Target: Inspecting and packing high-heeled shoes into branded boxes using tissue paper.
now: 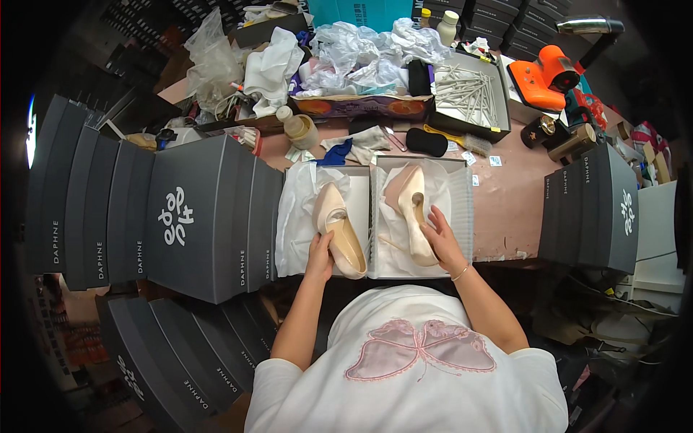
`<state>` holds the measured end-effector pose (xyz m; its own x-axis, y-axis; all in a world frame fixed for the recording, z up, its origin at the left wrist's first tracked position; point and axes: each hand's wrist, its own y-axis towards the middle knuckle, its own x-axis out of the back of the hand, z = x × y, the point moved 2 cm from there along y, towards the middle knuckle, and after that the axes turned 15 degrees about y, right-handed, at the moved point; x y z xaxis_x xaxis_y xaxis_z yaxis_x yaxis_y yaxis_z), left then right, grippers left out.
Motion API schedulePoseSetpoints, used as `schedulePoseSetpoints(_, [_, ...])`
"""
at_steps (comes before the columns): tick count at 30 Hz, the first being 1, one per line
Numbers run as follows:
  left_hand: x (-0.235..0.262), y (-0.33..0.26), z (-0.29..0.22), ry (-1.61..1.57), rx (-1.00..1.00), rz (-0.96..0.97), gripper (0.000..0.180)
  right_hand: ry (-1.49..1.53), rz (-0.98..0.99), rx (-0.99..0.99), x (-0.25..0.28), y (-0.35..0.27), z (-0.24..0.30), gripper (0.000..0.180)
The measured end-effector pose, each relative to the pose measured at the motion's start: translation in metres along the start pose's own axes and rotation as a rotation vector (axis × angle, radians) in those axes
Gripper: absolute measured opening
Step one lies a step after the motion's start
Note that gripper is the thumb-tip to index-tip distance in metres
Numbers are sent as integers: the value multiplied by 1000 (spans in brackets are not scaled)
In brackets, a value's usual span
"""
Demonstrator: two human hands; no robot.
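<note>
My left hand [320, 255] is closed on the side of a cream pointed-toe high-heeled shoe [345, 242], its beige insole facing up. In my right hand [442, 242] is a matching high-heeled shoe [416, 224], tilted on its side with the thin heel pointing left. The right thumb and fingers are round its back part. Both shoes are above an open shoebox [462, 166] and its lid, which lie side by side. White tissue paper [292, 209] lines the left half, and more wrapping paper is under the right shoe.
Stacked dark grey shoeboxes [195, 216] stand at left, with more [588, 209] at right. Behind are a carton of crumpled plastic [361, 108], a tray of white sticks [465, 97], a brush [473, 143], a squeeze bottle [296, 128] and an orange device [538, 81].
</note>
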<state>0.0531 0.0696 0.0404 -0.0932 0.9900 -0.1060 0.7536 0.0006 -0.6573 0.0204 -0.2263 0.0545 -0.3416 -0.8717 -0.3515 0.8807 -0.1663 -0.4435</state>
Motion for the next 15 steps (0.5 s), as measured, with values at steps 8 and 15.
schedulePoseSetpoints(8, [16,-8,-9,33,-45,-24,48,304,20,-305,-4,4,-6,63])
schedulePoseSetpoints(15, [38,-49,-64,-363,34,303,41,285,112,-198,-2,-52,79,58])
